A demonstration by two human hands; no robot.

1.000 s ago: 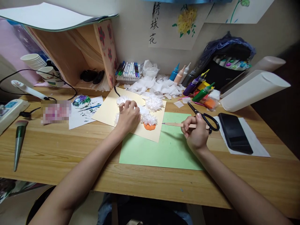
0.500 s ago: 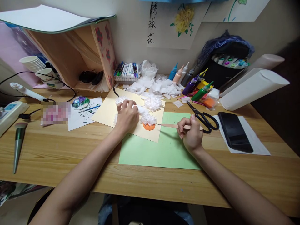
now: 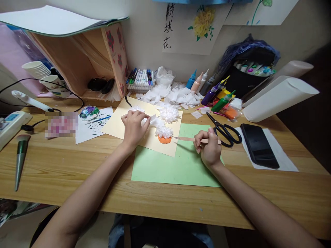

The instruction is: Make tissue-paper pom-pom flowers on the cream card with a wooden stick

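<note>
At frame centre, the left hand [image 3: 133, 126] pinches one of three white tissue puffs [image 3: 169, 113] on one cream sheet [image 3: 116, 122]. The right hand [image 3: 210, 148] grips one wooden stick [image 3: 184, 138] over one green sheet [image 3: 178, 165].

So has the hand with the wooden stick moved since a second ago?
Yes. The right hand with the wooden stick has slid left, away from the black scissors, so the stick's tip now nearly reaches the orange piece.
</note>
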